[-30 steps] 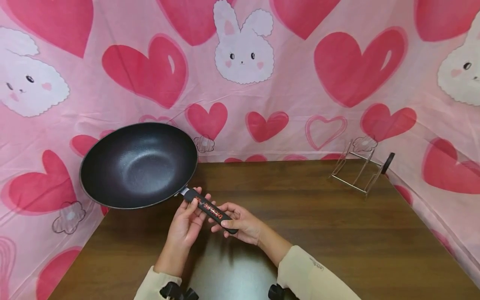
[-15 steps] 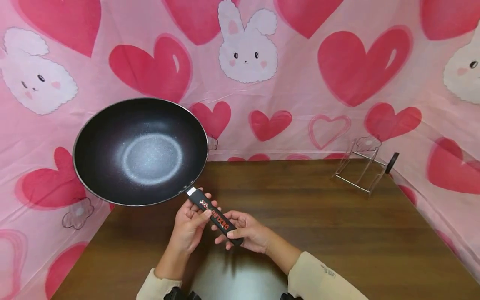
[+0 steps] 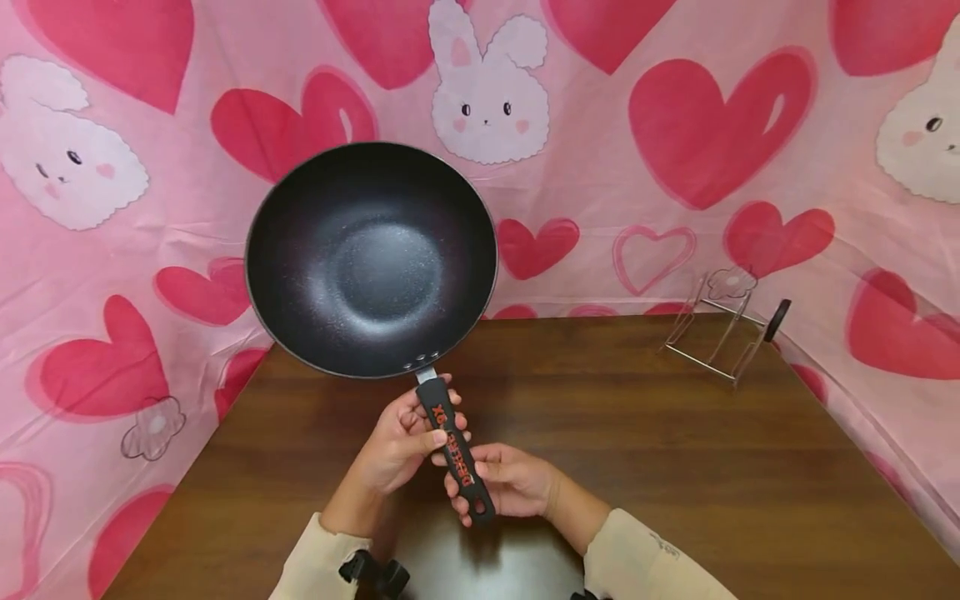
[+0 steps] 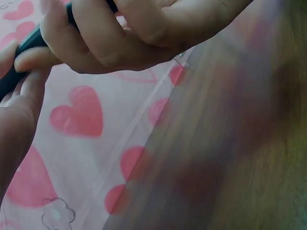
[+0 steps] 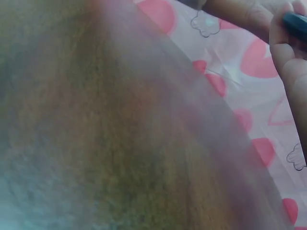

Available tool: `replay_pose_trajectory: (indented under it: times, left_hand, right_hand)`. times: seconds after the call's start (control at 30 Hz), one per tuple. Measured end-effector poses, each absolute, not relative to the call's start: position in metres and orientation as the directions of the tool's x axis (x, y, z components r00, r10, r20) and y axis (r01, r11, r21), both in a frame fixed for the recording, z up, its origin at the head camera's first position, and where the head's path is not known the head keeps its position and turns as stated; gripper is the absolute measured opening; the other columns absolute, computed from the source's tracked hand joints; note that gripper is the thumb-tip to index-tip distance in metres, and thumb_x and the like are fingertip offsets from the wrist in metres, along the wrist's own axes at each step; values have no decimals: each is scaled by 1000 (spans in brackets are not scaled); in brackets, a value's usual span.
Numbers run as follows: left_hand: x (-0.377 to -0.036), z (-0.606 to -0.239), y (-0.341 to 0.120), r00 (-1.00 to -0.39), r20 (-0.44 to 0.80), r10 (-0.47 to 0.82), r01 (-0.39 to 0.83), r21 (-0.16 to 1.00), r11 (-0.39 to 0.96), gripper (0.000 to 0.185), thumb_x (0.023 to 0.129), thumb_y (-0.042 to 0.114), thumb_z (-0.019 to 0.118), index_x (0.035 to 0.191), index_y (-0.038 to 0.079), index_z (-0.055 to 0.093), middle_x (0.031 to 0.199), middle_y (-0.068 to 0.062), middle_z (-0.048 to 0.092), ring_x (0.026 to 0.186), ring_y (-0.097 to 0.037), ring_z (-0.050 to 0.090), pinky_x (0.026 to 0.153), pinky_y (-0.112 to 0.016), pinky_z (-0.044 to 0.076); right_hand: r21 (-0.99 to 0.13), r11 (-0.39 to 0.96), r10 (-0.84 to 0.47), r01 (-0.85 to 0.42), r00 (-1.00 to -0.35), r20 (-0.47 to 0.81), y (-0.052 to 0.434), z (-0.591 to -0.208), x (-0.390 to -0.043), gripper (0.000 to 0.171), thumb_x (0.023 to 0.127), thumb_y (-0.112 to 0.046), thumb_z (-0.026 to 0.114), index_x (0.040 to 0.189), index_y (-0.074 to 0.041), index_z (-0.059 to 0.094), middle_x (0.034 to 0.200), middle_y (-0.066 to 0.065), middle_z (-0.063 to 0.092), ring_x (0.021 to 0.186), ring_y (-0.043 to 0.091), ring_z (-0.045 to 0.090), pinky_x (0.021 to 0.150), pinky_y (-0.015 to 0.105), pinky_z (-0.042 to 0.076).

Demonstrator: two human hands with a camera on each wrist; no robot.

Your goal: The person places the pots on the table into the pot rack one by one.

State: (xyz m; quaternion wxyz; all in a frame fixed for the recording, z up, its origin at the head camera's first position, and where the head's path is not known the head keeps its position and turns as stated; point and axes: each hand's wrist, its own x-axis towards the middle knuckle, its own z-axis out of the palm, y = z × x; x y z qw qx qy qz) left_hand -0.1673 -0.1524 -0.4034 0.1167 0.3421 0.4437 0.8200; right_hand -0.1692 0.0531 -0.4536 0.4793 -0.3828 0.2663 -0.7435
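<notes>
A black wok is held up above the table, its inside facing the head camera and its handle slanting down to the right. The left hand grips the upper part of the handle, thumb across the red lettering. Lower down, the right hand holds the handle near its end with the hanging hole, thumb on top and fingers beneath. In the left wrist view, curled fingers of the left hand wrap the dark handle. The right wrist view catches the handle's end in the right hand.
A wire rack with a black round end piece stands at the back right of the brown wooden table. Pink cloth with hearts and rabbits hangs behind and along the sides.
The wok has swung to the right and risen, tilting so its inside faces the camera more. Its handle now points more steeply down. Both hands have kept hold of it.
</notes>
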Motion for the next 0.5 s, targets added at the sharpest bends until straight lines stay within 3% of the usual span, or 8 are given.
replay_pose_trajectory:
  times: [0.23, 0.4, 0.5]
  left_hand:
    - [-168, -403, -145, -707, 402, 581, 58, 853, -519, 58, 90, -17, 54, 143, -4, 37, 120, -10, 65, 105, -24, 67, 95, -38, 50]
    - [-163, -397, -136, -844, 328, 424, 178, 917, -357, 54, 85, -12, 66, 136, -11, 47, 116, -13, 68, 97, -27, 70, 80, -32, 56]
    - [-162, -394, -128, -912, 272, 308, 189, 943, -272, 58, 81, -13, 69, 135, -14, 48, 111, -17, 69, 91, -26, 71, 73, -30, 58]
  right_hand:
    - [-766, -452, -890, 456, -290, 353, 58, -465, -161, 35, 105, -26, 44, 138, -14, 49, 109, -1, 58, 94, 14, 57, 85, 33, 49]
    - [-780, -498, -852, 379, -382, 358, 66, -460, -162, 35, 105, -20, 45, 138, -9, 48, 109, 1, 60, 92, 14, 59, 83, 32, 51]
    - [-797, -502, -834, 335, -431, 344, 72, -458, -164, 35, 105, -15, 43, 139, -6, 48, 110, 3, 60, 92, 15, 60, 83, 33, 52]
